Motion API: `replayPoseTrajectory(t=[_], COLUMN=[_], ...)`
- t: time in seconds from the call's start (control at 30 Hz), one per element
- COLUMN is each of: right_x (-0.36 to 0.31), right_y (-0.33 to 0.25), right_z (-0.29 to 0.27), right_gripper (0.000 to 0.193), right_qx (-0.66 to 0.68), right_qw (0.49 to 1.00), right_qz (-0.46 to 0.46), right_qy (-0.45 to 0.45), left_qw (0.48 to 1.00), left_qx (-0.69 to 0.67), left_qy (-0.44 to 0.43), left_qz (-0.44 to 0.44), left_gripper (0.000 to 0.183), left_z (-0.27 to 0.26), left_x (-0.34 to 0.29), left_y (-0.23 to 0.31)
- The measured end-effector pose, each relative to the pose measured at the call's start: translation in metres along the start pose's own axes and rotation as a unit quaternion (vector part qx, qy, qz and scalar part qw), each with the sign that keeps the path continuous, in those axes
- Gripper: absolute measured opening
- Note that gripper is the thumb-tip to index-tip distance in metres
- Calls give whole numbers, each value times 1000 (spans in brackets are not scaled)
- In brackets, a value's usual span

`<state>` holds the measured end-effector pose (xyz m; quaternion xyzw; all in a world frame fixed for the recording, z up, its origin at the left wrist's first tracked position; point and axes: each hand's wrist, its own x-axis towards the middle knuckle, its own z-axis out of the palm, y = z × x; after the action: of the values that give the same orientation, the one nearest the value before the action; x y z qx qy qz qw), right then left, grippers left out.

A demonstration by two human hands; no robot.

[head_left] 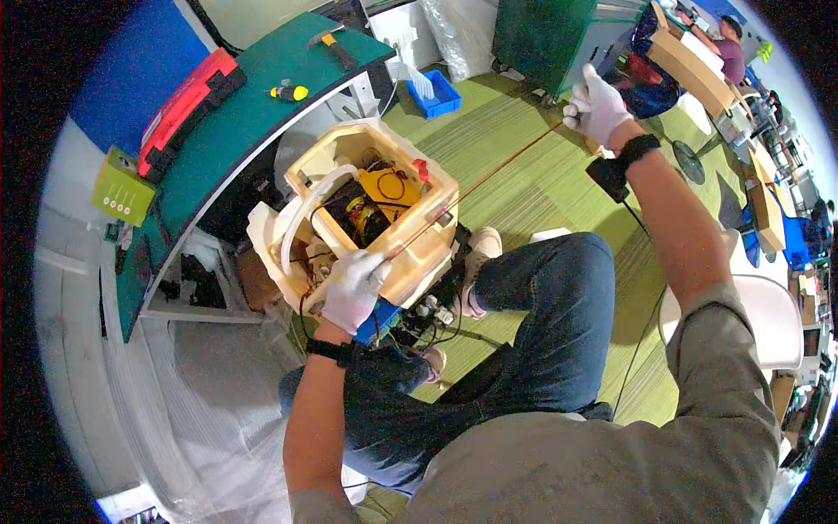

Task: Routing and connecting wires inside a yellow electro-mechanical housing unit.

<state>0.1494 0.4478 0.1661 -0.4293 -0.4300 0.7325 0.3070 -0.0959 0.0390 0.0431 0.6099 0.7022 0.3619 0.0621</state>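
A thin reddish-brown cord (499,173) runs straight and taut between my two hands. My left hand (353,288), in a white glove, pinches its near end at the front edge of a cream plastic housing (429,255). Raised far out to the right, my right hand (601,109), also gloved, is closed on the other end. Inside the open housing sit a yellow part (388,185), a black cylinder with a yellow band (360,218) and loose wires. A white hose (305,214) arches over its left side. On the far rim is a small red piece (422,169).
The green-topped bench (262,61) at left holds a hammer (336,48), a yellow-black screwdriver (288,93), a red case (188,109) and a green box (125,188). A blue bin (435,94) stands on the floor near a green cabinet (546,44). Another person (731,57) is at far right.
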Motion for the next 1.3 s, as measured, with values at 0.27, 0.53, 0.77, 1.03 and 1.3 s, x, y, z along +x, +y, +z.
replayPoseTrajectory(t=[0.27,0.53,0.77,1.03,1.3], right_x=[66,97,-78,-69,-25], right_y=[42,82,202,186,195], right_z=[-26,-55,147,131,85], right_gripper=[42,46,41,26,33], right_qx=[-112,-744,-528,-527,-548], right_qw=[990,648,669,717,764], right_qz=[22,-116,-364,-263,-239], right_qy=[88,116,-377,-373,-242], left_qw=[986,994,986,992,988], left_qx=[164,45,168,119,136], left_qy=[34,96,7,44,-15], left_qz=[1,29,-13,-5,-69], left_gripper=[16,13,12,13,57], left_z=[14,28,20,23,31], left_x=[6,29,32,29,40], left_y=[-1,4,12,5,3])
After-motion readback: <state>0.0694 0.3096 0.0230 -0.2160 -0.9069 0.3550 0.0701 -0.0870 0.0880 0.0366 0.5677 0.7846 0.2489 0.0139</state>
